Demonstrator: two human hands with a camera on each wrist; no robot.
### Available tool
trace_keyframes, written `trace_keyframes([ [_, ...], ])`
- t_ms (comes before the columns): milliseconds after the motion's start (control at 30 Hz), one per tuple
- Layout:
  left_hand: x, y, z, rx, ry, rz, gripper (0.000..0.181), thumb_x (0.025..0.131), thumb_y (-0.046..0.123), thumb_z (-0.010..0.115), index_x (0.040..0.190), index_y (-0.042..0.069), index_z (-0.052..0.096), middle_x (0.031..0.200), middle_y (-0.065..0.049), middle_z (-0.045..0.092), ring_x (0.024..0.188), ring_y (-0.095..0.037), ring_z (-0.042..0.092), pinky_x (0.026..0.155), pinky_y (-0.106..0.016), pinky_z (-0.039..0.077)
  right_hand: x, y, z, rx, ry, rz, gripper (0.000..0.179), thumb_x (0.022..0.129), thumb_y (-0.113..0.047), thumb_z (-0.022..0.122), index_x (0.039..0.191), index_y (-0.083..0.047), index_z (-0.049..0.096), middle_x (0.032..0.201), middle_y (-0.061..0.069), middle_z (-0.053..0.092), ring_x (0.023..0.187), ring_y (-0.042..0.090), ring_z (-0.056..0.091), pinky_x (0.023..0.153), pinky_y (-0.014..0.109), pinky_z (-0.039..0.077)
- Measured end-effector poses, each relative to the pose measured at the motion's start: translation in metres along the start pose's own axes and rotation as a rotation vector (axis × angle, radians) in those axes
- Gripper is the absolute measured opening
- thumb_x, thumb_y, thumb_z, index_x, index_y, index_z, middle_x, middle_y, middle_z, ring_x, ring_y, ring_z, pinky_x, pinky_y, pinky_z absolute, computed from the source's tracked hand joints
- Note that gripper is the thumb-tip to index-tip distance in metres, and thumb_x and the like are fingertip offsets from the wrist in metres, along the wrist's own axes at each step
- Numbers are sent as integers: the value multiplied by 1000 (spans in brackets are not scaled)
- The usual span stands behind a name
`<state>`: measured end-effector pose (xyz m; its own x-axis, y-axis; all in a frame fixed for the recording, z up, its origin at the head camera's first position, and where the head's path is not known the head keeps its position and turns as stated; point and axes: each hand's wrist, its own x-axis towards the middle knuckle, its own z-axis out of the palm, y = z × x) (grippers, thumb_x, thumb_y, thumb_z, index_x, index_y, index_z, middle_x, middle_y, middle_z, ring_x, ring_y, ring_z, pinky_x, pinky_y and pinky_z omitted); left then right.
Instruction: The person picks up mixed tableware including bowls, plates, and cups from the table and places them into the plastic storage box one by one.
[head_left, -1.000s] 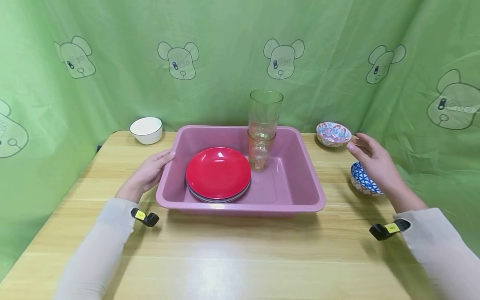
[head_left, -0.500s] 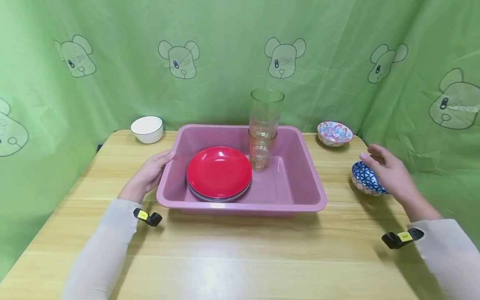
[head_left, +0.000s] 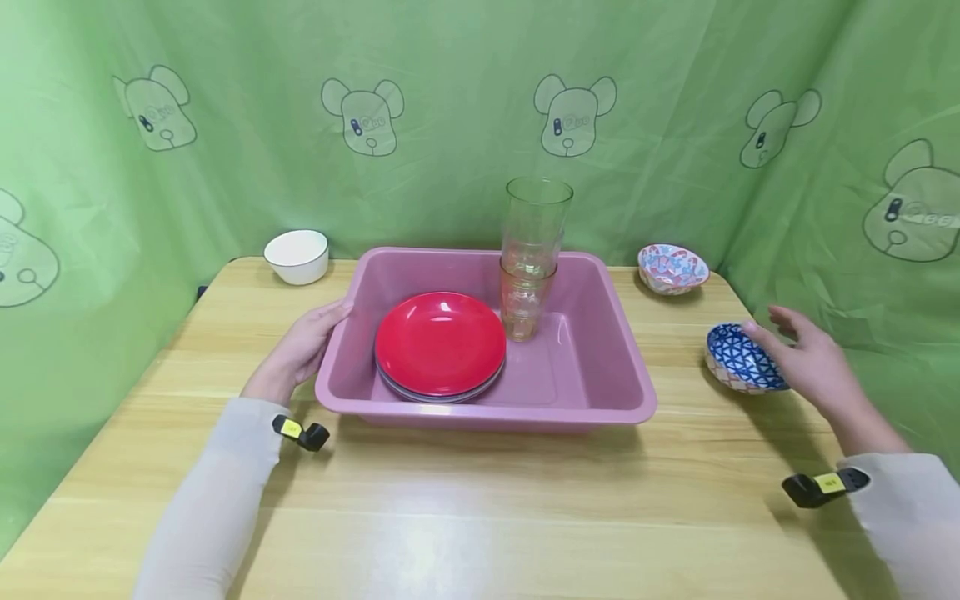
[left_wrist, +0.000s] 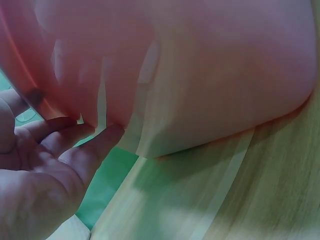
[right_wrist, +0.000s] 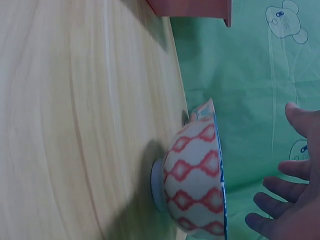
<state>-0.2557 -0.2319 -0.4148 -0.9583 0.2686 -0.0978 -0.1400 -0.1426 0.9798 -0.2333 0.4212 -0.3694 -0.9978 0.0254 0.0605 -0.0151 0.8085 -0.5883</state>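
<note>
A pink plastic basin (head_left: 480,414) stands on the table with a stack of plates inside, a red plate (head_left: 441,343) on top. Two stacked amber drinking glasses (head_left: 528,287) stand upright beside the plates. My left hand (head_left: 303,350) holds the basin's left rim, thumb over the edge; in the left wrist view its fingertips (left_wrist: 116,131) lie against the outer wall. My right hand (head_left: 817,367) hovers at the right side of a blue-patterned bowl (head_left: 738,358), fingers spread and holding nothing. From the right wrist, this bowl (right_wrist: 195,180) shows a red-and-white outside, with the hand above its rim.
A white bowl (head_left: 297,257) stands at the table's back left corner. A pink-and-blue patterned bowl (head_left: 672,268) sits at the back right, behind the blue one. A green printed curtain (head_left: 465,183) closes off the back and both sides of the wooden table (head_left: 480,508).
My right hand has moved right and toward me, from near the pink-and-blue bowl to over the blue-patterned bowl's right side. My left hand stays at the basin's rim.
</note>
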Motion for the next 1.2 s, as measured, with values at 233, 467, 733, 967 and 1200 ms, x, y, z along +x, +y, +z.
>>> trace_keyframes([
  [233,1,-1,-1,8,-3,3,58,105,34,44,149,-1,34,129,-16,59,107,-20,64,88,-34,56,-1,15,-4,-35,-24,46,85,101,-54,41,153,3,7,151,38,13,129,65,18,95,79,20],
  [467,1,-1,-1,5,-1,6,57,106,33,43,149,-3,33,125,-15,61,106,-20,64,87,-33,56,-2,24,-5,-48,-26,68,87,100,-56,40,153,5,8,150,40,10,126,68,17,91,81,20],
  [733,1,-2,-1,14,2,4,58,105,35,43,149,-2,33,128,-16,59,107,-20,64,87,-33,56,-1,36,-5,-87,-29,85,86,101,-53,41,151,9,8,144,46,13,123,69,20,91,80,23],
  [967,2,-3,-1,11,9,5,58,105,35,44,149,-2,33,128,-15,60,106,-19,64,87,-33,56,0,41,-5,-101,-61,120,89,100,-56,39,150,11,6,140,50,14,119,70,21,89,80,25],
  [1200,3,-4,-2,28,11,7,58,105,35,44,149,-1,34,136,-22,52,107,-19,64,88,-34,56,1,47,-4,-116,-89,134,91,100,-57,38,148,13,4,138,51,15,118,70,23,89,79,25],
])
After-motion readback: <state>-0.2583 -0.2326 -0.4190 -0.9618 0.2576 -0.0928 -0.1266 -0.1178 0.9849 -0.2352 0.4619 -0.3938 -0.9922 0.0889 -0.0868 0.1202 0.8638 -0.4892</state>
